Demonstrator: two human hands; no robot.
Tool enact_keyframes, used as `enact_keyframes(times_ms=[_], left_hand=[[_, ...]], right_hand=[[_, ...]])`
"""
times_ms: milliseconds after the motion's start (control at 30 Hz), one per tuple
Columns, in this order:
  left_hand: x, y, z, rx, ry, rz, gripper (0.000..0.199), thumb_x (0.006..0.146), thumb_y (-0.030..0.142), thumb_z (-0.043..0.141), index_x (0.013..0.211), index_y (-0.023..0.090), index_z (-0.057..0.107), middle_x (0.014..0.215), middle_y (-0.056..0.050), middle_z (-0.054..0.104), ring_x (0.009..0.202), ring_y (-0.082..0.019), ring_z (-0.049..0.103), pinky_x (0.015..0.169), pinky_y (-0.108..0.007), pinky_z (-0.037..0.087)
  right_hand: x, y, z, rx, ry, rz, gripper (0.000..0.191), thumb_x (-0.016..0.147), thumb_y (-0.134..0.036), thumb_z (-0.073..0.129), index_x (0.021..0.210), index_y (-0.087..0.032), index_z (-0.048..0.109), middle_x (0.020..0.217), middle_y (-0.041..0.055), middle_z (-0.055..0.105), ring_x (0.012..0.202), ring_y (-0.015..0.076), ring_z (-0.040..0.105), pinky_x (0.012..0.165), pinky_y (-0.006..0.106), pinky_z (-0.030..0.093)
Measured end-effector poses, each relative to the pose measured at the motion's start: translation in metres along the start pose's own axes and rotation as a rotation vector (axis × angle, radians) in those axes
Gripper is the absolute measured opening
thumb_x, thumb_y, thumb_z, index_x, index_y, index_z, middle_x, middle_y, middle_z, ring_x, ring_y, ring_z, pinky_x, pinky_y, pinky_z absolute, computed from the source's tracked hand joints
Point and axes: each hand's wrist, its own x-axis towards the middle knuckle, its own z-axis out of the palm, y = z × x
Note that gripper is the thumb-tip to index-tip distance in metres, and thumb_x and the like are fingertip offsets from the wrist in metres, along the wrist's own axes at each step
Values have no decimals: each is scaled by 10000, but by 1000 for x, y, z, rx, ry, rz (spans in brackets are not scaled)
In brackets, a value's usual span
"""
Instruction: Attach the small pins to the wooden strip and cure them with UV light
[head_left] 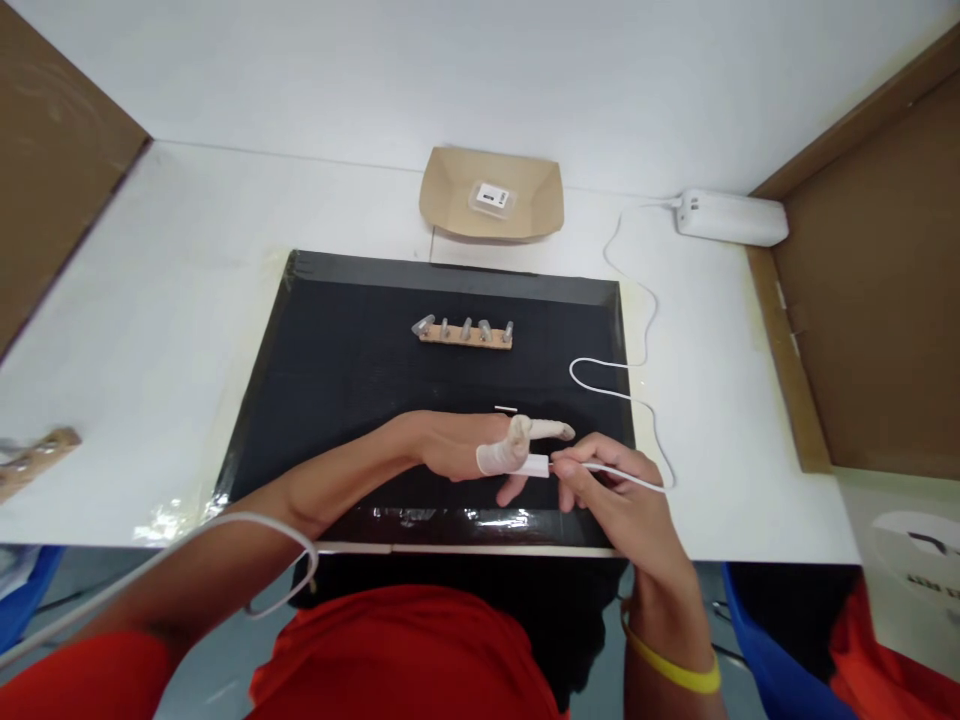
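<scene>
White finger covers are on the thumb and a finger of my left hand (480, 447), which is closed on a small white rectangular connector piece (535, 466) above the black mat (337, 370). Just right of it, my right hand (619, 490) pinches the end of a thin white cable (654, 440) near the connector's right end. Farther up the mat lies a cardboard strip (465, 338) with several clear plastic pieces standing on it. A thin white stick (506, 408) rests on the mat beyond my left hand.
Behind the mat is a brown paper tray (491, 233) holding a small clear box (493, 199). A white power unit (731, 217) sits at the back right, joined to the cable. Another strip with metal parts (37, 462) lies at the left. Brown panels stand on both sides.
</scene>
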Motion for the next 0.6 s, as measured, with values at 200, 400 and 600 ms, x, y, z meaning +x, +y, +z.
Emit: enact_keyframes(times_ms=[200,400,600], left_hand=[[1,5,2,24,28,-10,944,928,873,394,1518,137,430,821,-36,690,618,-149,537,636,-283,453],[5,10,8,49,53,13,863,896,913,383,1168,137,644,855,-77,702,710,-171,569,704,-302,489],[6,11,8,110,-25,41,796,951,860,351,1108,140,651,904,-84,722,780,-184,596,816,-327,525]], right_hand=[[1,2,3,14,76,-1,273,881,-467,777,815,-203,768,524,-17,669,451,106,552,461,222,418],[4,1,-1,-22,29,-22,255,890,-430,769,789,-196,760,523,-14,673,458,102,556,463,213,415],[2,0,-1,-13,17,-92,170,884,-367,785,823,-209,778,549,-14,702,462,112,600,469,219,444]])
